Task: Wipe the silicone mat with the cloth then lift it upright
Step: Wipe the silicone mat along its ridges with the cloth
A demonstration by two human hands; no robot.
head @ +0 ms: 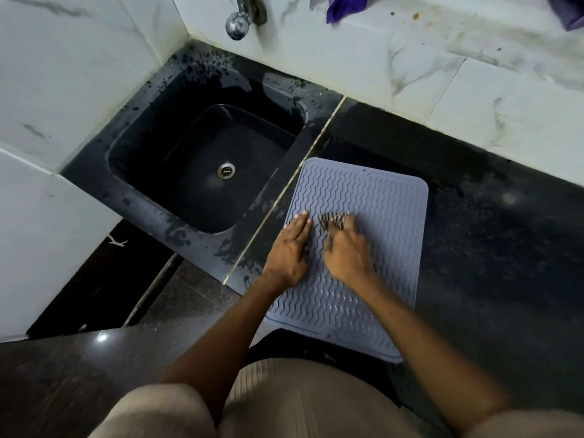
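A grey-blue silicone mat (376, 197) with wavy ridges lies flat on the black counter, just right of the sink. My left hand (289, 248) presses flat on the mat's left side, fingers together and pointing away from me. My right hand (346, 254) is blurred by motion and grips a small striped cloth (331, 221), which rests on the mat's middle. The mat's near edge hangs slightly over the counter's front.
A black sink (202, 165) with a metal drain (225, 170) sits to the left. A chrome tap (243, 17) juts from the marble wall. The dark counter (493, 248) stretches right of the mat. Purple cloth (344, 6) lies on the back ledge.
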